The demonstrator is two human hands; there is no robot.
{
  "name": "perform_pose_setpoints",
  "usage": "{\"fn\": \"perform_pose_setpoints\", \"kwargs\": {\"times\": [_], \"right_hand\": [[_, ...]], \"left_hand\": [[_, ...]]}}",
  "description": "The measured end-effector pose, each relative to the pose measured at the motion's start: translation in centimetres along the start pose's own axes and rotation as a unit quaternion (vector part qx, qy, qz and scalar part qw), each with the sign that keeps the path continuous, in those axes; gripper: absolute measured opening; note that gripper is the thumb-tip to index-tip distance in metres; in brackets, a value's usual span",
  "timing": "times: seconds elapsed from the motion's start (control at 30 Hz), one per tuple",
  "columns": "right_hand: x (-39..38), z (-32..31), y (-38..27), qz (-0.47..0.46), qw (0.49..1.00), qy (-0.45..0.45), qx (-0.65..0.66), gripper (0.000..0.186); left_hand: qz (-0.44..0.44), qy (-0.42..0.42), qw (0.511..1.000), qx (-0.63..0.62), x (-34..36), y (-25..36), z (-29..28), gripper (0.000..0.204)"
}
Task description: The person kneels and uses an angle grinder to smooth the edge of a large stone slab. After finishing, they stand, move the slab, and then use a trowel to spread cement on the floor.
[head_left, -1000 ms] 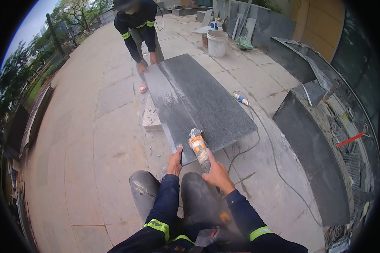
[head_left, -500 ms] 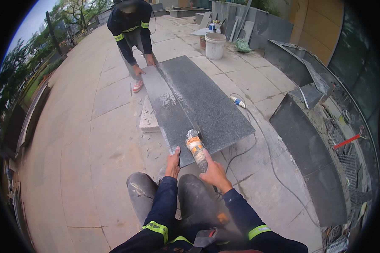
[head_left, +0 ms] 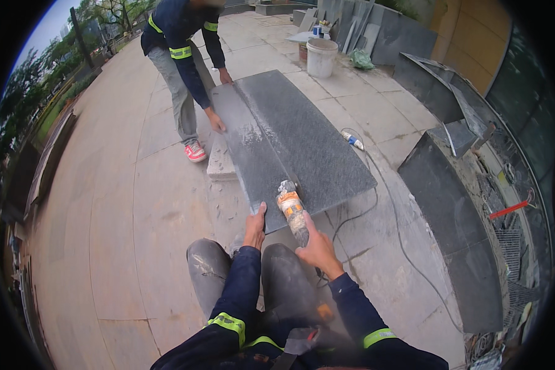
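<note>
1. Pale paving (head_left: pixel 117 234) surrounds you.
2. Your right hand (head_left: pixel 320 251) closes its fingers round the angle grinder (head_left: pixel 291 208); your left hand (head_left: pixel 255 229) clasps the dark slab (head_left: pixel 317 148)'s near-left corner, ahead of your knees (head_left: pixel 208 266).
3. Groove (head_left: pixel 263 128) appears cut from far edge to grinder; near stretch seemingly remains.
4. Forearms (head_left: pixel 239 282) reach forward, slightly converging.

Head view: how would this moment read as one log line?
Left hand: at near-left corner of dark slab | Right hand: holds grinder, disc at dusty line | Co-worker: both hands on slab
</note>
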State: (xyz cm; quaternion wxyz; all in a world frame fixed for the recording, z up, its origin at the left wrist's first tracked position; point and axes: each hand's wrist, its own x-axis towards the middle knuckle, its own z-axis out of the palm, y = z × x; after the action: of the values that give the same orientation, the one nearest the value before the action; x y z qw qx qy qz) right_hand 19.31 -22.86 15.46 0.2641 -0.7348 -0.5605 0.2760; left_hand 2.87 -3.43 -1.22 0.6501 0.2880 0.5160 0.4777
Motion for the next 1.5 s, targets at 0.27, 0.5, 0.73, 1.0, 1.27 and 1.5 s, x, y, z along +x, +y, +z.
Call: {"fn": "perform_pose_setpoints", "kwargs": {"times": [0.27,0.5,0.73,1.0,1.27,1.5], "right_hand": [[0.0,-0.1,-0.2,-0.004,1.000,0.001,0.006,0.105],[-0.4,-0.5,-0.5,0.022,1.000,0.001,0.003,0.106],[-0.9,-0.6,0.4,0.029,1.000,0.000,-0.007,0.104],[-0.2,-0.2,0.3,0.009,1.000,0.007,0.008,0.105],[1.1,-0.3,0.3,0.008,1.000,-0.002,-0.009,0.106],[1.4,-0.5,0.2,0.007,1.000,0.001,0.008,0.106]], "left_hand": [[-0.025,0.018,0.999,0.010,-0.3,0.2,0.0,0.072],[-0.030,-0.012,0.999,-0.013,-1.4,1.0,0.7,0.070],[-0.036,-0.019,0.999,0.011,-0.2,-0.2,0.1,0.081],[-0.027,0.008,1.000,-0.001,0.5,0.2,-0.3,0.073],[0.003,-0.005,0.999,0.044,-0.5,0.5,0.5,0.088],[-0.008,0.020,0.999,0.034,1.1,-0.3,0.2,0.078]]}}
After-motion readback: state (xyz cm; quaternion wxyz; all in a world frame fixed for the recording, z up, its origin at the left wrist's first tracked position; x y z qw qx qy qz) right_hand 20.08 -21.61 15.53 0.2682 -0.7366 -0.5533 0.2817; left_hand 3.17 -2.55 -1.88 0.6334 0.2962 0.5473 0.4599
